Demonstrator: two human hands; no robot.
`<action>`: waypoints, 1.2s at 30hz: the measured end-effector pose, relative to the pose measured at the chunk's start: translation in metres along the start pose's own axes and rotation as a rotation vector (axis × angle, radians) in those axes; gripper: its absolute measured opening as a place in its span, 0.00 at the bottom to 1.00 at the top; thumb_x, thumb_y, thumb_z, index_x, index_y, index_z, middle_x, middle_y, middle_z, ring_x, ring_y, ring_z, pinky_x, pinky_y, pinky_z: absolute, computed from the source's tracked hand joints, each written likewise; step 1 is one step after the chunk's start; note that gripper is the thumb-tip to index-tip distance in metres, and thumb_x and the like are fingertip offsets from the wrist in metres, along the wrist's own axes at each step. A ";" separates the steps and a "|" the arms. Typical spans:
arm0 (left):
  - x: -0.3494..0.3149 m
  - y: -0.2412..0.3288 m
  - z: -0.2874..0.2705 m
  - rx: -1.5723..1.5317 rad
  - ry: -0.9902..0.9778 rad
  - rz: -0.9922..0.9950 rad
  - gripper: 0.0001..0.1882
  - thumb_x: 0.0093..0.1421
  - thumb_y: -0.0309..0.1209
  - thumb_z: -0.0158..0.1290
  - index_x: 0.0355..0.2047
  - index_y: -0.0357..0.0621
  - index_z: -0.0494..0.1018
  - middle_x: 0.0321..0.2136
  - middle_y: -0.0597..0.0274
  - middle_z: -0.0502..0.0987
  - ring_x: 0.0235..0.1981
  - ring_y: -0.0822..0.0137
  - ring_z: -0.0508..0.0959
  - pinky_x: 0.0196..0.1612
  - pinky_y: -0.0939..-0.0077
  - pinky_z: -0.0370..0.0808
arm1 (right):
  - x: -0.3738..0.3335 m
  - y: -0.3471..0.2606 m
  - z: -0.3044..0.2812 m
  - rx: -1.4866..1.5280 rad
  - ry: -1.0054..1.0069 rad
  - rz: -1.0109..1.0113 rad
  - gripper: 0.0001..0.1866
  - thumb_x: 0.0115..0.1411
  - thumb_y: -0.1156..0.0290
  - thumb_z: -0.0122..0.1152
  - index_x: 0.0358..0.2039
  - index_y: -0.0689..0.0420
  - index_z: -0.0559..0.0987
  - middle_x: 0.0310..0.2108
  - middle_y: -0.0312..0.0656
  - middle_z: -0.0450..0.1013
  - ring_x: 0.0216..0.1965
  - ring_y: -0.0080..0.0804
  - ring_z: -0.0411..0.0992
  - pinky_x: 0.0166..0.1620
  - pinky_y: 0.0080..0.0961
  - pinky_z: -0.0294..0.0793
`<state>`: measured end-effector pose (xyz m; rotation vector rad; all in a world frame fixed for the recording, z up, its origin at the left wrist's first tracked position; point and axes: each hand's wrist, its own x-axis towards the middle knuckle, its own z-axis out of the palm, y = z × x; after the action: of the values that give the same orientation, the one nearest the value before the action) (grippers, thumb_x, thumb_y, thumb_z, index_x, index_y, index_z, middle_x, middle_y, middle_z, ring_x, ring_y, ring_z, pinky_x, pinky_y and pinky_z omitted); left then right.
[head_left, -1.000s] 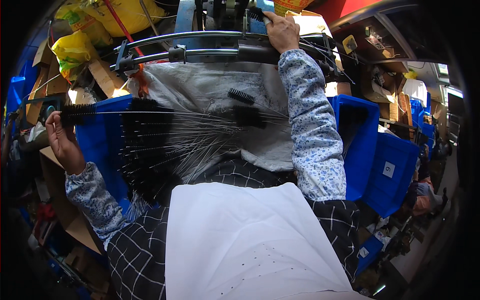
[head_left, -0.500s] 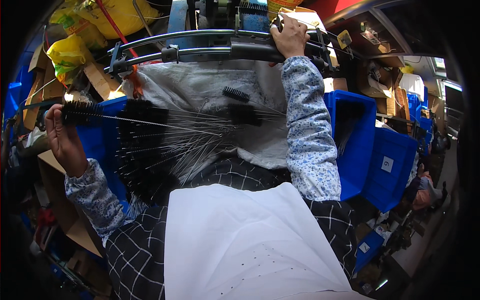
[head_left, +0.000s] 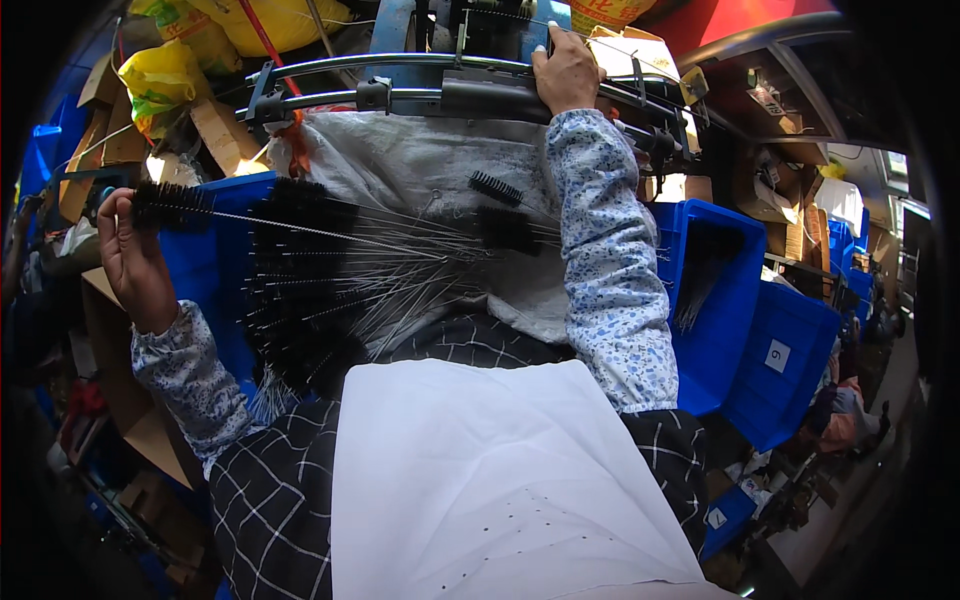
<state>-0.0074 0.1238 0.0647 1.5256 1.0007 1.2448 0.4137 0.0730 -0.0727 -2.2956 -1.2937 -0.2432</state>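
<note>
My left hand (head_left: 137, 262), raised at the left, is closed on the black bristle end of a wire-handled tube brush (head_left: 300, 228). The brush's twisted wire stem slants right across a pile of similar black brushes (head_left: 290, 285) on my lap. My right hand (head_left: 567, 72) reaches up to the blue machine (head_left: 395, 30), its fingers bent at the machine's front above the metal rails (head_left: 415, 95). What those fingers grip is hidden. A small black brush (head_left: 496, 188) and another dark bristle head (head_left: 508, 230) lie on the whitish sheet (head_left: 400, 150) beyond the pile.
Blue bins stand on both sides: one (head_left: 205, 260) behind the left forearm, another (head_left: 715, 300) right of my right arm with brushes inside. A second blue bin (head_left: 785, 365) leans beside it. Yellow bags (head_left: 160, 85) and cardboard (head_left: 222, 135) sit at the far left.
The view has shifted slightly, so the machine and pile appear farther right. My right hand has moved left along the machine's front. My left hand keeps its hold on the brush.
</note>
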 end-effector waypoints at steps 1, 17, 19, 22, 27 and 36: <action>0.001 0.000 -0.001 0.010 0.008 0.007 0.09 0.59 0.30 0.39 0.37 0.39 0.64 0.29 0.67 0.67 0.30 0.79 0.67 0.33 0.87 0.64 | 0.000 -0.003 -0.002 -0.010 -0.011 0.009 0.20 0.48 0.65 0.52 0.43 0.54 0.70 0.39 0.41 0.68 0.40 0.37 0.67 0.43 0.41 0.60; 0.002 -0.002 0.011 -0.089 -0.059 0.018 0.09 0.59 0.30 0.39 0.37 0.39 0.64 0.30 0.66 0.67 0.32 0.78 0.68 0.35 0.87 0.64 | -0.001 -0.046 0.013 0.013 0.006 -0.012 0.15 0.49 0.67 0.52 0.39 0.55 0.71 0.36 0.38 0.69 0.37 0.35 0.68 0.41 0.39 0.58; 0.001 0.000 0.010 -0.075 -0.059 0.017 0.09 0.59 0.30 0.39 0.37 0.39 0.64 0.30 0.66 0.67 0.32 0.78 0.67 0.35 0.87 0.64 | 0.001 -0.036 0.013 0.025 -0.017 -0.013 0.17 0.48 0.66 0.52 0.41 0.54 0.71 0.38 0.40 0.68 0.39 0.36 0.67 0.41 0.40 0.58; 0.004 -0.015 0.008 -0.113 -0.079 0.005 0.09 0.59 0.30 0.40 0.37 0.39 0.64 0.31 0.66 0.67 0.32 0.78 0.68 0.35 0.87 0.64 | 0.000 -0.009 -0.004 -0.036 -0.053 0.026 0.20 0.48 0.64 0.52 0.44 0.53 0.69 0.41 0.42 0.68 0.42 0.38 0.66 0.43 0.42 0.60; 0.000 -0.014 0.001 -0.068 -0.034 -0.007 0.09 0.59 0.30 0.40 0.37 0.39 0.64 0.31 0.66 0.68 0.33 0.77 0.68 0.37 0.87 0.64 | 0.002 0.032 -0.001 -0.066 -0.001 -0.014 0.22 0.48 0.60 0.53 0.45 0.50 0.69 0.41 0.40 0.68 0.43 0.35 0.66 0.45 0.44 0.59; 0.015 -0.028 0.048 -0.201 -0.242 -0.194 0.12 0.59 0.29 0.37 0.41 0.37 0.63 0.35 0.63 0.67 0.37 0.74 0.69 0.40 0.83 0.68 | 0.044 0.101 -0.026 -0.249 -0.269 -0.054 0.17 0.56 0.53 0.38 0.42 0.42 0.71 0.44 0.41 0.66 0.49 0.43 0.59 0.51 0.41 0.54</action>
<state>0.0406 0.1382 0.0376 1.3515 0.8175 0.9680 0.5238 0.0494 -0.0662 -2.5744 -1.5335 -0.1207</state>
